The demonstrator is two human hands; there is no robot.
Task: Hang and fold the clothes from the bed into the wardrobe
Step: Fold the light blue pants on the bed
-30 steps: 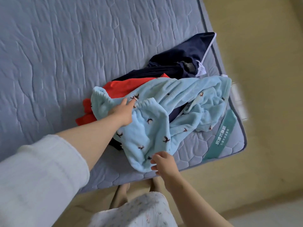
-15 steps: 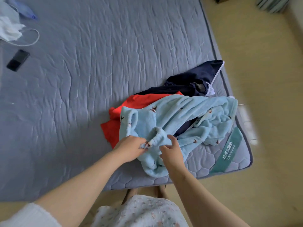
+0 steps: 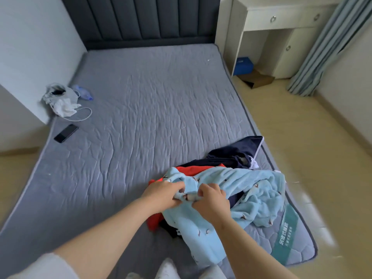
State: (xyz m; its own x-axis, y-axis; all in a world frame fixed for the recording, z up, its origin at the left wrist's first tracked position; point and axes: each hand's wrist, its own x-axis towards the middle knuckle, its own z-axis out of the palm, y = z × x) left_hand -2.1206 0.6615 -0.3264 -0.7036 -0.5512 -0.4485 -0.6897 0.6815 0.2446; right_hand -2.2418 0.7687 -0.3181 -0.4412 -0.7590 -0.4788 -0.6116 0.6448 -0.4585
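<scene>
A grey quilted mattress (image 3: 151, 117) with no sheet fills most of the view, its far end against a dark padded headboard (image 3: 141, 19). The floor (image 3: 302, 137) around it is pale yellow. Past the right side of the headboard stands a white desk (image 3: 281, 19) with drawers; a blue box (image 3: 244, 65) sits in its open lower space and a flat piece of cardboard (image 3: 259, 79) lies on the floor just in front. A grey-blue curtain (image 3: 322, 47) hangs at the far right. On the left edge of the mattress lie a crumpled white bag (image 3: 60, 101), a loop of white cable (image 3: 84, 115) and, nearer, a black phone (image 3: 66, 133). A green label (image 3: 285, 236) with white writing is sewn across the near right corner.

The clothes lie in a heap on that near right part of the mattress. On top is a light blue fleece garment (image 3: 251, 184), soft and rumpled, dotted with small dark and red marks; it spreads from the middle of the heap to the label. Under it a red garment (image 3: 193, 170) shows at the left, and a navy garment (image 3: 241, 152) with a white edge sticks out at the far side.

The left hand (image 3: 161, 193) and the right hand (image 3: 211, 200) are close together at the near left edge of the blue fleece, each with fingers curled tight into a bunched fold of it
</scene>
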